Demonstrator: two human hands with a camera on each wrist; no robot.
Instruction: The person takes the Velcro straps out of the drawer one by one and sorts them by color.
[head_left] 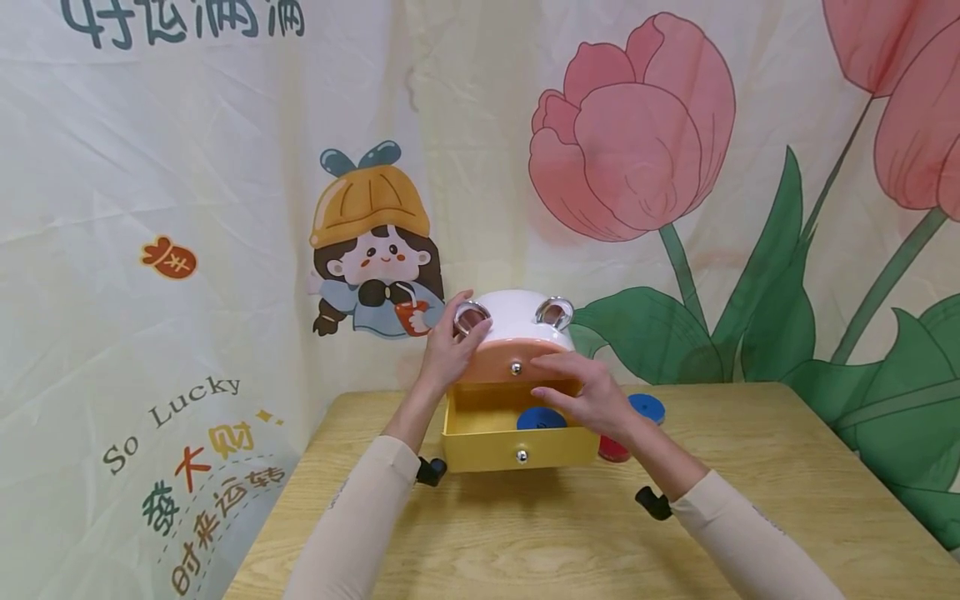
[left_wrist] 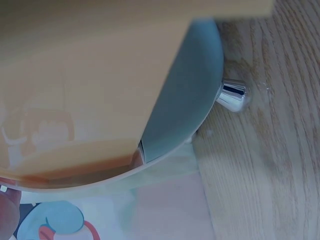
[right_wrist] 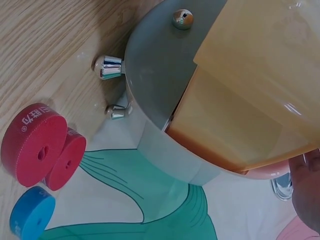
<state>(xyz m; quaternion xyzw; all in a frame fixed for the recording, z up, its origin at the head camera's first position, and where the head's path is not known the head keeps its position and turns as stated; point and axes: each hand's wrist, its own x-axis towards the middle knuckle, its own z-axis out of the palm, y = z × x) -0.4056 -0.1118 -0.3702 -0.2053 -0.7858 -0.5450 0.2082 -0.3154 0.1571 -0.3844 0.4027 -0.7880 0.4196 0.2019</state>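
A small drawer cabinet (head_left: 513, 310) with a white domed top and two silver-rimmed ears stands on the table. My left hand (head_left: 452, 346) holds it at the left ear, thumb across the front. The upper pink drawer front (head_left: 495, 363) is closed; below it the yellow drawer (head_left: 480, 452) is pulled out with a blue tape roll (head_left: 542, 418) inside. Fingers extended, my right hand (head_left: 588, 390) hovers at the right of the pink front, thumb below the forefinger and nothing between them. Seen from the right wrist, its fingertips (right_wrist: 306, 187) are beside the cabinet's edge.
Right of the cabinet, two red tape rolls (right_wrist: 37, 145) and a blue tape roll (right_wrist: 32, 212) stand on the wooden table (head_left: 510, 542). Silver feet (right_wrist: 109, 67) stick out under the cabinet. A printed cloth (head_left: 480, 108) hangs right behind the table.
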